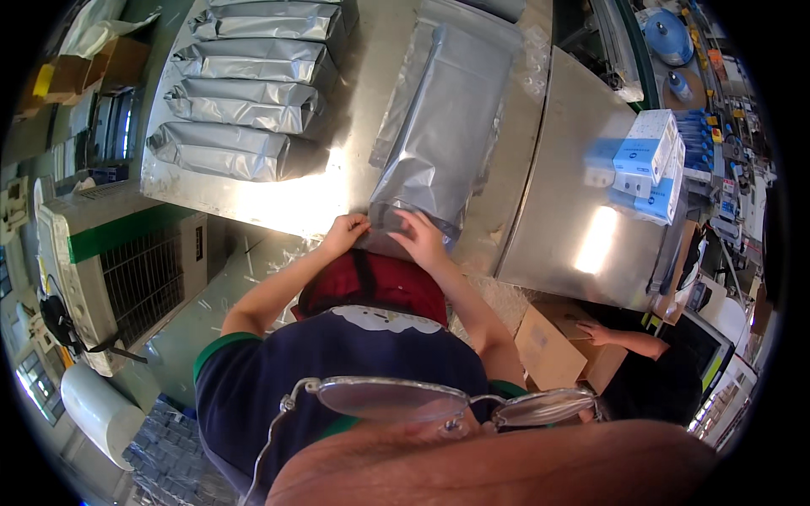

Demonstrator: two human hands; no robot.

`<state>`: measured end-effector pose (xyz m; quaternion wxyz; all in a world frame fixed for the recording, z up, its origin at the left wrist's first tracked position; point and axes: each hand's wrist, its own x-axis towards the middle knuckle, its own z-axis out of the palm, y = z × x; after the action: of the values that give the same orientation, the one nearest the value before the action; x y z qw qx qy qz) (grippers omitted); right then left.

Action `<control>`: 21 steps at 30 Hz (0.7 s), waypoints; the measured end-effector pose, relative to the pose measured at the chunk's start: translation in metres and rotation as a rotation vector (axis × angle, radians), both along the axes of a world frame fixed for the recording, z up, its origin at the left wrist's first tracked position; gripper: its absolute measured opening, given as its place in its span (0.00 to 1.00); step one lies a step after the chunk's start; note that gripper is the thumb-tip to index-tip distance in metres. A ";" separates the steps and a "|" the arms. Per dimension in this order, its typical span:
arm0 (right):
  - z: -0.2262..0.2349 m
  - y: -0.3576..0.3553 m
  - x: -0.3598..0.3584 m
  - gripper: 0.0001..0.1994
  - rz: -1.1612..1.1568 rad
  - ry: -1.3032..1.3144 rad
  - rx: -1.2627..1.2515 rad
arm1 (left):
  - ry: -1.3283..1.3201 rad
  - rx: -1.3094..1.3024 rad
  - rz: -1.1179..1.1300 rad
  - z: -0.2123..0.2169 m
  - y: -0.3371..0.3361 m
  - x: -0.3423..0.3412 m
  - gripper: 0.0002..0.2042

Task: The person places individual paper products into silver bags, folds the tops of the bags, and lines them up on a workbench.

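In the middle of the frame, the long silver foil pouch [439,135] lay flat on the shiny steel desk [337,110], its near end hanging right at the desk's front edge. Both hands were pinching that near end: the left hand [344,232] had its fingers curled closed on the left corner, and the right hand [419,238] was pressed over the right side, fingers bent down onto the foil. Looked like a two-handed grip on the pouch mouth, though I couldn't tell if the mouth itself was open or sealed.

If you're doing this kind of hold, my guess is it pays to keep both corners level and the foil pulled taut between the hands, so the edge doesn't crease or skew. Sliding it rather than lifting probably keeps the body flat too.

In the upper left sat a row of filled silver foil bags [245,101], stacked side by side. On the right, a pile of blue and white cartons [654,164] rested on a second steel surface.

Hard to see stuff: the fingertips were mostly tucked under the foil, a pair of glasses [439,401] blocked the lower frame, and another person's hand [595,331] on a brown cardboard box [548,346] was half cut off at lower right.
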<state>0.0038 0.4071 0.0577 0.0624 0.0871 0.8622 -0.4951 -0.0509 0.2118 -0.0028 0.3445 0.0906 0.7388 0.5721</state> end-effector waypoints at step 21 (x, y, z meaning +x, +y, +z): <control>-0.010 0.121 0.027 0.14 0.584 0.247 0.796 | 1.361 0.067 -0.720 0.023 0.028 -0.108 0.10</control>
<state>0.0305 0.5280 0.0479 0.0579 -0.2000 0.9733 -0.0969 -0.1590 0.2398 0.0206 -0.0239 0.6677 0.6952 0.2651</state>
